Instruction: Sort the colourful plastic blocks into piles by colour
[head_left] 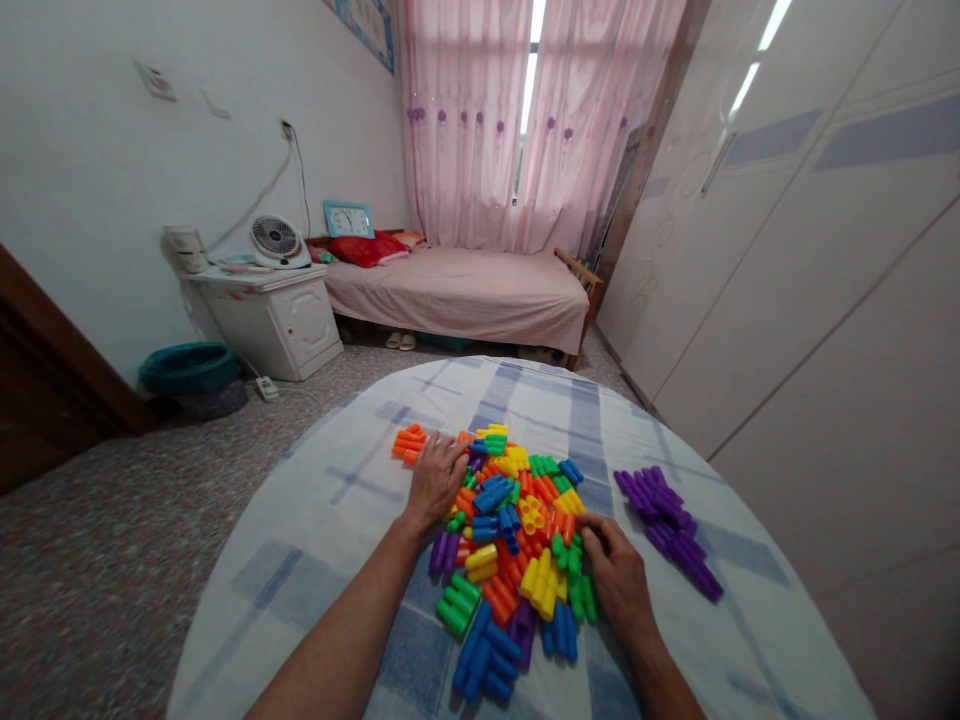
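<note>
A mixed heap of plastic tube-shaped building blocks in blue, green, yellow, orange and purple lies on the table, with a yellow block [532,514] near its middle. My left hand [437,478] rests at the heap's left edge, fingers stretched forward, beside a few orange blocks [409,442]. On the right side, my right hand [616,568] has its index finger and thumb close together at the end of an orange block [564,526]. Green blocks [582,596] lie just beside that hand. Apart from the heap, purple blocks [664,525] form a group to the right.
A checked cloth covers the round table [315,560]. Beyond stand a bed [480,290], a white cabinet [307,325] with a fan [276,240], and a teal bin [189,368]. A glossy wardrobe [787,270] lines the right side.
</note>
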